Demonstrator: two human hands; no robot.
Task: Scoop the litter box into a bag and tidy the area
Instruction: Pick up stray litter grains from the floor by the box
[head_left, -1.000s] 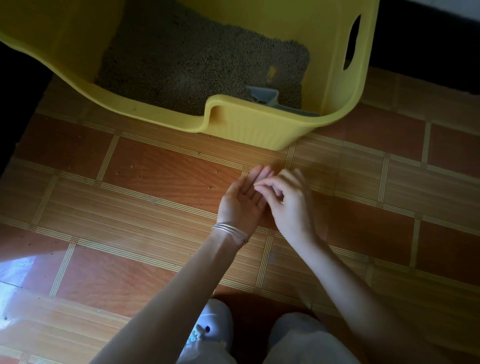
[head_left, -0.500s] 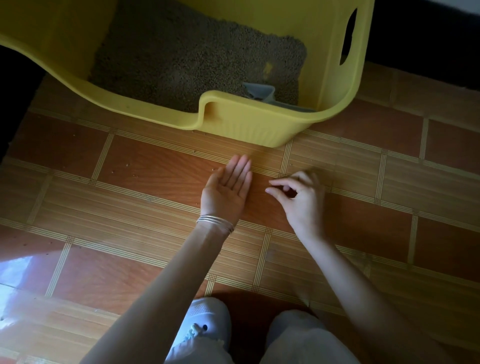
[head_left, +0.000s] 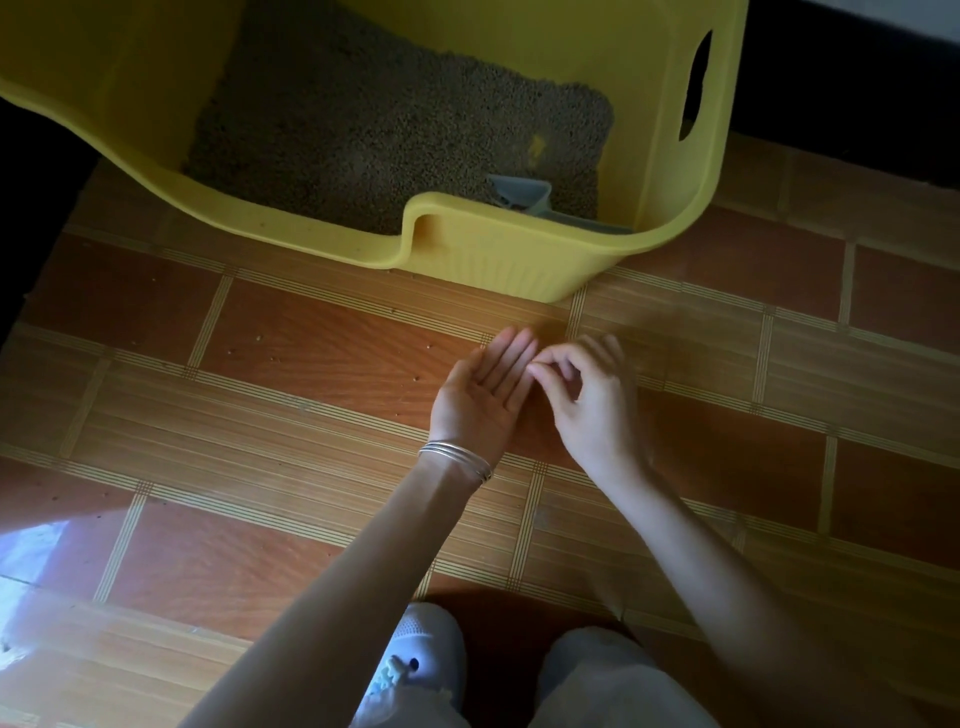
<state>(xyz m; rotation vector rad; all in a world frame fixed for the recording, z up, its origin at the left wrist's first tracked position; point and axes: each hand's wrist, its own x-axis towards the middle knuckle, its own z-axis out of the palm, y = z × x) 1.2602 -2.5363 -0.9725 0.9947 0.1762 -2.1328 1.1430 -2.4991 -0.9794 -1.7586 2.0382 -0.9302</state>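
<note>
On the floor (head_left: 311, 426) at 6 o'clock of the yellow litter box (head_left: 467, 244), both hands work close together, near the box's front wall but not touching it. The left hand (head_left: 480, 402) lies palm up, fingers (head_left: 511, 353) straight and together, serving as a tray; bracelets (head_left: 457, 460) on that wrist. The right hand (head_left: 592, 400) sits at its 3 o'clock, thumb and forefinger tips pinched together right over the left fingertips, other fingers loosely curled. Can't tell if a grain is in the pinch or on the palm: too small, light too dim. My read: tidy-up stage, hand-picking spilled litter off the tiles. The box is at 12 o'clock of the hands, litter (head_left: 389, 130) spread inside, grey scoop (head_left: 524, 192) lying in the near right corner against the wall. No bag in view. A few stray grains (head_left: 258, 338) show at 9 to 10 o'clock of the left hand, some nearer it, specks along the box's base too. To do this well: hold the left palm level and slightly cupped so nothing rolls off; bring the palm to the grains rather than carry each pinch across; drop each grain mid-palm, not on the fingertips. Work one tile at a time, 9 o'clock toward 3 o'clock, and check the ribbed strips between tiles, where grains could hide. Empty the palm before it fills. Main risk: tipping the palm while reaching and scattering the lot. The white shoe (head_left: 415, 654) at 6 o'clock is close to the work; it shouldn't tread on grains.
</note>
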